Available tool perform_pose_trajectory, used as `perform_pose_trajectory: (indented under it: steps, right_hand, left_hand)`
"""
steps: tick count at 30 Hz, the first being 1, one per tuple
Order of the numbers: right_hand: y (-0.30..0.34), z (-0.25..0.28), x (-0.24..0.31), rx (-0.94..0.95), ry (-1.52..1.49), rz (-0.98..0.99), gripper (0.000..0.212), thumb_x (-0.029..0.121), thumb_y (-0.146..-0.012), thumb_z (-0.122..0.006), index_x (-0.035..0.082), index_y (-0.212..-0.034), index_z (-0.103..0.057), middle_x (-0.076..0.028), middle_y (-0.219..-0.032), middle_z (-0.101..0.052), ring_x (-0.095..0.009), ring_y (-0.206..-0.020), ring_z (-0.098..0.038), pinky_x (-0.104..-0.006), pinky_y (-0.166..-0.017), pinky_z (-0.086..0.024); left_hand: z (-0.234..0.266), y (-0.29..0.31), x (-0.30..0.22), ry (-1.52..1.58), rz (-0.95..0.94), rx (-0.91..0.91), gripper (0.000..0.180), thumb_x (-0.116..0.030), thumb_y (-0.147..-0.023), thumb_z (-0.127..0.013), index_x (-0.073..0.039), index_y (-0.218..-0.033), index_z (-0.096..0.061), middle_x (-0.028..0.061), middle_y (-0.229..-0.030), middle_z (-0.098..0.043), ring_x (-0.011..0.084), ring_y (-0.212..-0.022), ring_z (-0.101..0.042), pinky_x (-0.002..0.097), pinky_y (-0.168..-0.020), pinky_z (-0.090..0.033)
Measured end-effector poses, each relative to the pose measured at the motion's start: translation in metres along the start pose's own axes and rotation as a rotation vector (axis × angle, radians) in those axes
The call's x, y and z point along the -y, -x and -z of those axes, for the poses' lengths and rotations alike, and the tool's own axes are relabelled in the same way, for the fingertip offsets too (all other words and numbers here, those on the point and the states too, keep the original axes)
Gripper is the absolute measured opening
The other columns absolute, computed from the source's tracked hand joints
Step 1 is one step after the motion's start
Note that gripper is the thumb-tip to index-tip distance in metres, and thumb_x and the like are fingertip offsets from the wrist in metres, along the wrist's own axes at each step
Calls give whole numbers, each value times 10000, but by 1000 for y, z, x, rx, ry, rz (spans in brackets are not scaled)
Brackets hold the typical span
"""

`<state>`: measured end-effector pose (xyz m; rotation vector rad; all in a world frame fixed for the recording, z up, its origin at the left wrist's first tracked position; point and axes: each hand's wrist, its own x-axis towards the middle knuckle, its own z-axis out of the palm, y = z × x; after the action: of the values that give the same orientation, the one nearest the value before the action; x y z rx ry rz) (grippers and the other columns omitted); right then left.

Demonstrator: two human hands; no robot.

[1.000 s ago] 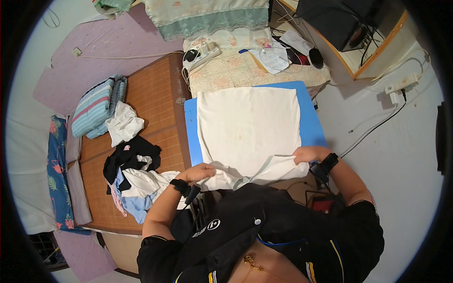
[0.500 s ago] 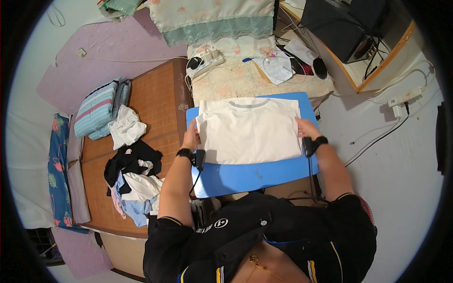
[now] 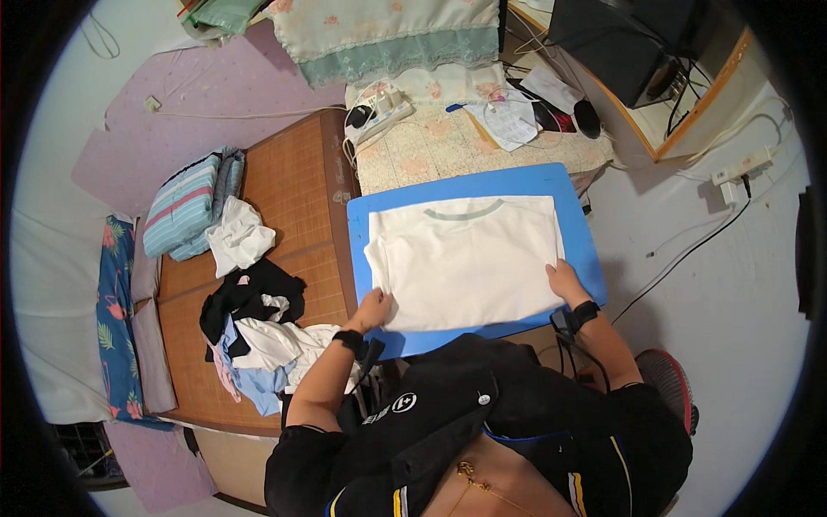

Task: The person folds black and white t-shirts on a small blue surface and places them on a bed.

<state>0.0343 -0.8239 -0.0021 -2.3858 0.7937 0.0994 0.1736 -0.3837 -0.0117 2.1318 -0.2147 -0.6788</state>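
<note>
A white T-shirt (image 3: 469, 267) with a grey neckband lies folded into a wide rectangle on a blue board-like tabletop (image 3: 508, 177), its collar at the far side. At the near left corner of the shirt, my left hand (image 3: 372, 310) is closed on the edge of the cloth. On the opposite side my right hand (image 3: 566, 283) pinches the right edge, a little above the near corner. The fingertips of both hands are partly hidden by the fabric. Each wrist carries a black strap with a small dark device.
To the left is a bed with a brown mat (image 3: 297, 189), holding a loose pile of clothes (image 3: 258, 327) and a folded striped quilt (image 3: 185, 202). Behind the board, a cloth-covered table (image 3: 405, 159) bears a power strip (image 3: 383, 121) and papers (image 3: 512, 125). Cables hang at the right.
The shirt has slid toward me on the blue surface, baring more of its far edge. Both hands came nearer with it, lower along the shirt's sides.
</note>
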Motion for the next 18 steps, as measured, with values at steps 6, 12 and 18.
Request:
perform_pose_trajectory:
  steps: [6, 12, 18]
  right_hand:
    - [20, 25, 6, 116, 42, -78, 473, 375, -819, -511, -88, -912, -545, -275, -906, -569, -392, -844, -551, -415, -735, -437]
    - [-23, 37, 34, 8, -303, -91, 439, 359, -767, -605, -75, -830, -581, -167, -730, -600, -248, -659, -586, -343, -611, -449]
    - [-60, 21, 17, 26, -478, -158, 369, 268, -794, -593, -70, -942, -584, -111, -823, -627, -188, -748, -595, -299, -662, -458]
  left_hand:
    - [20, 32, -52, 298, 260, 141, 404, -300, -805, -583, 92, -887, -527, 128, -693, -592, 194, -530, -595, 278, -479, -505]
    - [27, -34, -35, 478, 186, -153, 389, -295, -780, -627, 79, -863, -560, 85, -685, -575, 150, -529, -534, 265, -468, -437]
    - [3, -64, -53, 624, 214, -210, 279, -241, -830, -560, 15, -939, -562, 26, -748, -550, 110, -625, -497, 281, -520, -404]
